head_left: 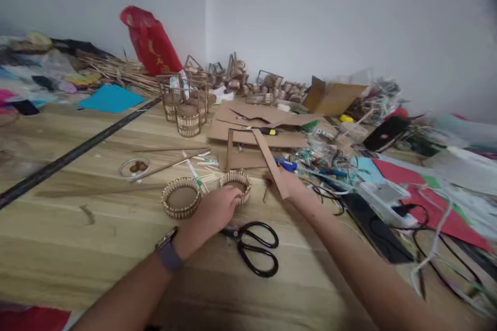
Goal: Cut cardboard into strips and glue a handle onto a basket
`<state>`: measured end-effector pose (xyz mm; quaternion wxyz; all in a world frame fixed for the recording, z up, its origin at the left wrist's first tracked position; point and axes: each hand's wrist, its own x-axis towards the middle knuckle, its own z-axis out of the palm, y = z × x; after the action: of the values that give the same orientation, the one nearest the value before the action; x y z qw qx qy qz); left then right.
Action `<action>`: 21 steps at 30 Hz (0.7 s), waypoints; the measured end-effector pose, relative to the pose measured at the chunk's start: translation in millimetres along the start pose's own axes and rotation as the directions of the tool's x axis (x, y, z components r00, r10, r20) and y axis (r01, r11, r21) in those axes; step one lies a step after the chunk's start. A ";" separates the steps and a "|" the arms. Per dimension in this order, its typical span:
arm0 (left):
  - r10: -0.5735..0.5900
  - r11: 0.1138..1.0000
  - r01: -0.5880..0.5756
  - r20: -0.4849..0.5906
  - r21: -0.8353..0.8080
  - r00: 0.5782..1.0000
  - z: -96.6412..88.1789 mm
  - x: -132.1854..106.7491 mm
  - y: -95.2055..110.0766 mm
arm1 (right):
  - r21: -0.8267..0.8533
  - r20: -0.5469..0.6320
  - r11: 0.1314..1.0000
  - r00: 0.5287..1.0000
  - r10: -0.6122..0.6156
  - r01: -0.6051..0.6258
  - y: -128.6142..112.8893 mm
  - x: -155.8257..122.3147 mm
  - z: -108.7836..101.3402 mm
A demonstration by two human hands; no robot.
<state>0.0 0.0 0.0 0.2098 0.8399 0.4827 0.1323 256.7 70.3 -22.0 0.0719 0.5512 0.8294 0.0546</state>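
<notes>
My left hand (221,204), with a watch on its wrist, closes its fingers on the near rim of a small round basket (237,178) made of short sticks. A brown strip frame (267,160) rises from this basket, bends across the top and slants down to the right. My right hand (289,186) is behind the frame's lower right end, beside a blue glue gun (286,164); the strip hides its fingers, so its grip is unclear. A second round stick basket (181,197) sits to the left. Black-handled scissors (256,248) lie below my left hand.
Cardboard sheets (256,116) with a yellow-black cutter (264,130) lie ahead. Finished handled baskets (188,119) stand back left. A ring (134,167) surrounds small brown balls. Cables, a black power strip (375,227) and red paper (427,201) crowd the right.
</notes>
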 end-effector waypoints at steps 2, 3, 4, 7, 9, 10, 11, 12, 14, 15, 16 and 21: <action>-0.010 1.000 0.010 -0.004 0.005 1.000 -0.1 0.4 0.5 | 0.005 -0.024 0.999 0.999 -0.033 0.033 3.5 -5.3 -5.3; -0.013 1.000 0.013 -0.006 0.007 1.000 -0.2 0.5 0.7 | 0.012 -0.037 0.999 0.998 -0.051 0.051 4.9 -8.0 -7.9; -0.015 1.000 0.015 -0.007 0.008 1.000 -0.3 0.6 0.9 | 0.020 -0.050 0.997 0.996 -0.069 0.070 6.1 -10.9 -10.5; -0.011 1.000 0.011 -0.009 0.012 1.000 -1.1 0.8 0.9 | 0.061 -0.095 0.989 0.987 -0.127 0.133 8.0 -21.5 -17.6; -0.009 1.000 0.009 -0.012 0.012 1.000 -1.9 0.8 0.8 | 0.098 -0.122 0.981 0.980 -0.157 0.169 8.1 -31.4 -21.5; -0.008 1.000 0.009 -0.013 0.012 1.000 -2.3 0.8 0.7 | 0.120 -0.135 0.976 0.977 -0.167 0.183 8.1 -37.4 -23.0; -0.008 1.000 0.008 -0.012 0.012 1.000 -2.7 0.8 0.6 | 0.145 -0.148 0.970 0.973 -0.174 0.196 8.1 -44.2 -24.5; -0.008 1.000 0.008 -0.011 0.012 1.000 -3.1 0.8 0.6 | 0.174 -0.161 0.963 0.971 -0.179 0.206 8.1 -51.7 -25.7; -0.010 1.000 0.010 -0.007 0.013 1.000 -3.2 1.0 0.6 | 0.239 -0.187 0.945 0.966 -0.181 0.223 8.6 -67.5 -27.9; -0.011 1.000 0.011 -0.006 0.015 1.000 -2.9 1.1 0.7 | 0.267 -0.198 0.936 0.963 -0.181 0.231 8.9 -75.2 -28.9; -0.011 1.000 0.012 -0.007 0.017 1.000 -2.4 1.2 0.7 | 0.302 -0.213 0.923 0.961 -0.178 0.238 9.1 -82.2 -29.9; -0.006 1.000 0.007 -0.020 0.023 1.000 1.6 1.8 1.3 | 0.658 -0.258 0.722 0.965 -0.052 0.215 0.5 -99.9 -38.8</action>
<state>2.6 0.6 -0.7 0.1959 0.8393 0.4890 0.1343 288.4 -22.1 22.2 -0.2239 0.4680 0.8319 -0.1970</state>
